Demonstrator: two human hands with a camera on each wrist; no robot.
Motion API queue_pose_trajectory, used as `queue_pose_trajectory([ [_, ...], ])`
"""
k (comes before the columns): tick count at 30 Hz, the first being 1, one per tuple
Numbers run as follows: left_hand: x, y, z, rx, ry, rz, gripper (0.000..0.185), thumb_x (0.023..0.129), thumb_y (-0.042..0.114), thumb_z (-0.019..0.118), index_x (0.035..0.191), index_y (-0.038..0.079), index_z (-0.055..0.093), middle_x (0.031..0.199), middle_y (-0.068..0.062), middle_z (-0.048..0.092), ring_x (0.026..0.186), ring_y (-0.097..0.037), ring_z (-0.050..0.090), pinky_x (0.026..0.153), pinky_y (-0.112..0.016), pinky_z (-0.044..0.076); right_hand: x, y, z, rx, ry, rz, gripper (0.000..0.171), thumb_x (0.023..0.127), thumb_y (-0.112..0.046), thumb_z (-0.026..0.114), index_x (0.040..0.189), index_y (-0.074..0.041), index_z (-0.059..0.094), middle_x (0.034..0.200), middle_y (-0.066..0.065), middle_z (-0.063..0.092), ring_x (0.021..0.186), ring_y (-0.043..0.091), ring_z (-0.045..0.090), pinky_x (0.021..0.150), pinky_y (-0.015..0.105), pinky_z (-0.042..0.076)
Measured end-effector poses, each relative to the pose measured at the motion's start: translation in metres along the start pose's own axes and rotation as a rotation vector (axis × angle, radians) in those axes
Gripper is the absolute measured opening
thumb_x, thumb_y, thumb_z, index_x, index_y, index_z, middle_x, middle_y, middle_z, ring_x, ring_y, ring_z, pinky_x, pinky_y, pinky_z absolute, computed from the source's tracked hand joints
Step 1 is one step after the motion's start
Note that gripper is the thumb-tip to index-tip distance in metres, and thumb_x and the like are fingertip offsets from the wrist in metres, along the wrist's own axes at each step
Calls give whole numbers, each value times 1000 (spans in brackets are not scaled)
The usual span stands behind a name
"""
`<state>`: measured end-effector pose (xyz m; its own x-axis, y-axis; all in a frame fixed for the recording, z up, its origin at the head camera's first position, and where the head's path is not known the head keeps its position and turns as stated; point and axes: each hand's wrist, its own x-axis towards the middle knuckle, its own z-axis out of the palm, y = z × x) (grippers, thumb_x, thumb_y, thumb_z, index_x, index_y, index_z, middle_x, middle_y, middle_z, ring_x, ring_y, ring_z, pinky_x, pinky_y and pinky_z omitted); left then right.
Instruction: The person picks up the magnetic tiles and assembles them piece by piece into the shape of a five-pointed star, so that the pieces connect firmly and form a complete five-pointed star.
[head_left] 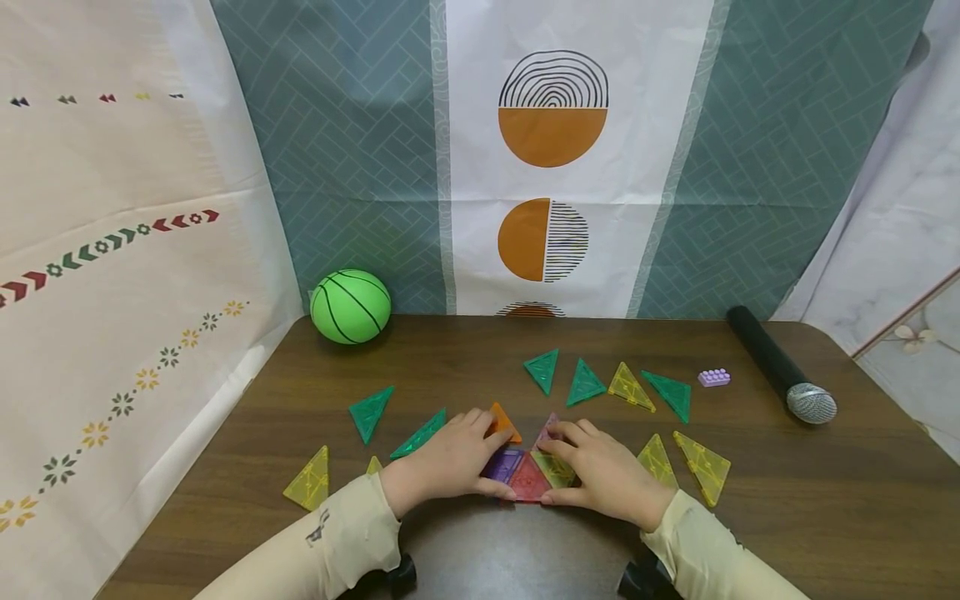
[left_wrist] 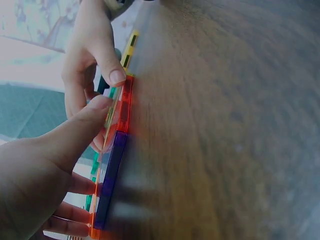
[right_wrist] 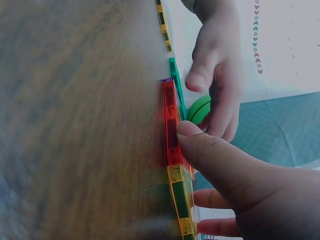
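Note:
Both hands are over a joined group of triangular magnetic tiles lying flat. My left hand [head_left: 453, 454] spreads over its left part, with fingertips touching the orange tile [head_left: 506, 423]. Its thumb is over the purple tile [head_left: 506, 463] near the red tile [head_left: 529, 480] and looks slightly raised in the right wrist view. My right hand [head_left: 603, 467] grips the yellow tile [head_left: 553, 468], with the thumb [right_wrist: 192, 131] at the red tile's front edge and fingers at the far side, near the pink tile [head_left: 547, 427]. The fingers hide parts of these tiles.
Loose green tiles [head_left: 371, 413] and yellow tiles [head_left: 311, 479] lie around the hands on the brown table [head_left: 247, 492]. Toward the back stand a green ball [head_left: 351, 307], a lilac toy brick [head_left: 714, 377] and a black microphone [head_left: 776, 358]. Patterned cloths hang behind.

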<state>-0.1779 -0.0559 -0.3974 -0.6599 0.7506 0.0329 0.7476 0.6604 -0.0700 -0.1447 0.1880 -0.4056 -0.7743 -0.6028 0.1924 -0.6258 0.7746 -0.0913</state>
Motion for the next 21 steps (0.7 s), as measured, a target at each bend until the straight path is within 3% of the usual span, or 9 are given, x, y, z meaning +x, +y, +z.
queue_pose_trajectory([
  [4, -2, 2, 0, 20, -19, 0, 92, 75, 81, 51, 139, 15, 52, 128, -8, 52, 117, -20, 49, 102, -38, 45, 0, 0, 1, -5, 2, 0, 64, 81, -61, 64, 126, -15, 63, 129, 7, 59, 112, 22, 54, 91, 40, 52],
  [10, -4, 8, 0, 58, -20, 21, 83, 82, 74, 50, 139, 15, 51, 127, -7, 54, 117, -19, 50, 103, -37, 45, 0, 0, 2, -20, 12, -6, 66, 83, -64, 59, 125, -13, 63, 127, 8, 59, 110, 22, 54, 89, 40, 52],
  [21, -3, 6, 2, 54, 30, 27, 80, 80, 71, 56, 137, 14, 54, 124, -8, 56, 114, -19, 51, 102, -35, 46, 1, 1, 3, -27, 26, 5, 67, 82, -64, 60, 126, -13, 63, 128, 9, 59, 113, 24, 55, 91, 43, 52],
])
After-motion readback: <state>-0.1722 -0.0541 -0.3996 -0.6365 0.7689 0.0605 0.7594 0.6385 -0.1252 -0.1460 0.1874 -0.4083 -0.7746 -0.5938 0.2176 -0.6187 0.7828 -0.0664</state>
